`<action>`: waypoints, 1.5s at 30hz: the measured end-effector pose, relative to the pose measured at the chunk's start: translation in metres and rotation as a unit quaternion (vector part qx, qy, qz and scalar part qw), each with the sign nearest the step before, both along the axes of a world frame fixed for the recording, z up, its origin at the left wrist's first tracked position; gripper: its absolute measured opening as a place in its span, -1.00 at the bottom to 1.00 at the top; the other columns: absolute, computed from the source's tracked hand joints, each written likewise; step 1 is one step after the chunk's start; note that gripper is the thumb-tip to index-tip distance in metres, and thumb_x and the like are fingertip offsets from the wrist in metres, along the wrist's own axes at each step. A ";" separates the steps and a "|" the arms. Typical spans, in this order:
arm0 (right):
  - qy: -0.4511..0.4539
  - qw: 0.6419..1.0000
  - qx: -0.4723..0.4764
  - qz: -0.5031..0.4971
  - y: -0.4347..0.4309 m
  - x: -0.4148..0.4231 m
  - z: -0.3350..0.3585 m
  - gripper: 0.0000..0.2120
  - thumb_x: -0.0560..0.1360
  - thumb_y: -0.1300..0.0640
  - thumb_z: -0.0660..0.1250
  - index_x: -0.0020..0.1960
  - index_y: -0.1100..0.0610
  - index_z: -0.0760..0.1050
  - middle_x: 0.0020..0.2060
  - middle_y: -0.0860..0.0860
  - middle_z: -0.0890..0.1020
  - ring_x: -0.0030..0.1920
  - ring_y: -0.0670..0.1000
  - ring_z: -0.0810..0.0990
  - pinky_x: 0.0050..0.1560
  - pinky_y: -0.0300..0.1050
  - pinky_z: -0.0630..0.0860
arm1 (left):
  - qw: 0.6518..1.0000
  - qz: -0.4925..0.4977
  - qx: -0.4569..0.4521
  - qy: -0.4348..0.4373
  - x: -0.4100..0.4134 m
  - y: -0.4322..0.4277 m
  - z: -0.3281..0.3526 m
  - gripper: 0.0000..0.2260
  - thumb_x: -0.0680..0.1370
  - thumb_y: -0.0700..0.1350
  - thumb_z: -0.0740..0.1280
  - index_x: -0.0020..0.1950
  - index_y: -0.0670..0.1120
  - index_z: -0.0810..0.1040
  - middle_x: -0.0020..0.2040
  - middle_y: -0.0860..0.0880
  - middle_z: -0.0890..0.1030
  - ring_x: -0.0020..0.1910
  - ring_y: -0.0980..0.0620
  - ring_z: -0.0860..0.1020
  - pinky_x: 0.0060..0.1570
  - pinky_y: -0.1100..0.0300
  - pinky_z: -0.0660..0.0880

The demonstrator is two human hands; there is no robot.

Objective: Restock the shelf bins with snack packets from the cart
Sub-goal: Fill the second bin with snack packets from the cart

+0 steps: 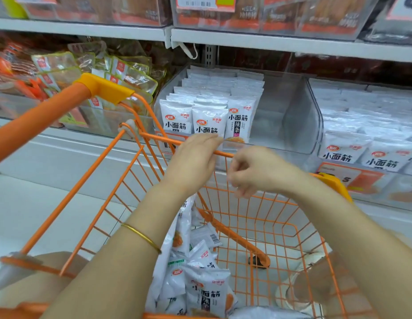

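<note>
Facing the bin (299,116), left hand (191,162) and right hand (258,169) hang over cart (39,116)

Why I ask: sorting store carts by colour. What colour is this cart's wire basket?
The wire basket is orange, seen best in the head view.

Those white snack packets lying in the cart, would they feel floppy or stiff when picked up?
Probably floppy: the white packets slump and bend over one another in the cart. Likely light, since they look thin and flat. The glossy film may slip.
</note>
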State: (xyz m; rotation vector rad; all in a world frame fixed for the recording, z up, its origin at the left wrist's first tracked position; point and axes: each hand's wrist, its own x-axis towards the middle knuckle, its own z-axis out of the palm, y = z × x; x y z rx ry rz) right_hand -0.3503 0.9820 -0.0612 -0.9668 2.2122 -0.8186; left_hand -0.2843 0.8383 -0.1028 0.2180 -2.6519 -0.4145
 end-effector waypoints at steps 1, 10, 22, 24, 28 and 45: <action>-0.010 0.997 0.062 0.051 -0.001 0.010 -0.015 -0.91 0.52 0.23 0.32 -0.14 0.24 0.51 -0.26 0.15 0.63 -0.27 0.06 0.66 -0.23 -0.09 0.63 | 1.000 0.005 0.003 -0.002 0.001 -0.003 0.000 -0.61 0.54 -0.26 0.22 0.38 -0.14 0.42 0.38 -0.08 0.43 0.38 -0.07 0.31 0.37 0.14 0.15; -0.094 0.994 0.017 0.060 -0.039 0.054 -0.097 -0.72 0.50 0.03 0.36 -0.28 0.15 0.40 -0.28 0.11 0.56 -0.32 -0.01 0.54 -0.34 -0.18 0.48 | 1.000 -0.010 0.027 0.002 0.009 -0.006 -0.003 -0.64 0.52 -0.32 0.24 0.31 -0.18 0.48 0.29 -0.11 0.50 0.31 -0.11 0.38 0.32 0.15 0.20; -0.053 0.992 -0.051 0.104 0.005 0.000 -0.021 -0.75 0.48 0.38 0.28 -0.29 0.14 0.33 -0.34 0.07 0.45 -0.33 -0.03 0.53 -0.21 0.00 0.62 | 0.986 0.070 0.049 0.140 0.015 0.000 0.019 -0.68 0.54 0.13 0.07 -0.40 0.12 0.32 -0.43 0.18 0.32 -0.26 0.01 0.34 -0.16 0.10 0.22; -0.060 0.990 -0.091 0.090 0.011 -0.006 -0.013 -0.74 0.49 0.40 0.25 -0.27 0.13 0.32 -0.35 0.05 0.43 -0.35 -0.08 0.48 -0.30 -0.16 0.55 | 0.987 0.067 0.062 0.132 0.014 0.005 0.021 -0.63 0.54 0.16 0.06 -0.45 0.08 0.28 -0.48 0.13 0.27 -0.34 0.03 0.30 -0.18 0.13 0.14; -0.157 0.975 -0.147 0.048 0.012 -0.007 -0.012 -0.85 0.52 0.35 0.25 -0.13 0.16 0.33 -0.29 0.11 0.52 -0.28 0.02 0.55 -0.25 -0.11 0.54 | 0.976 0.042 0.175 0.119 0.011 0.006 0.018 -0.72 0.51 0.10 0.22 -0.39 0.09 0.37 -0.45 0.11 0.39 -0.31 0.05 0.40 -0.20 0.09 0.28; -0.026 0.949 -0.210 -0.234 -0.014 -0.092 0.024 -0.70 0.32 0.37 0.48 0.02 0.25 0.53 -0.17 0.10 0.64 -0.33 -0.09 0.66 -0.37 -0.29 0.53 | 1.000 0.009 0.011 -0.012 0.007 0.010 -0.003 -0.59 0.59 -0.05 0.21 0.44 -0.07 0.32 0.47 -0.05 0.26 0.48 -0.01 0.12 0.44 0.16 -0.03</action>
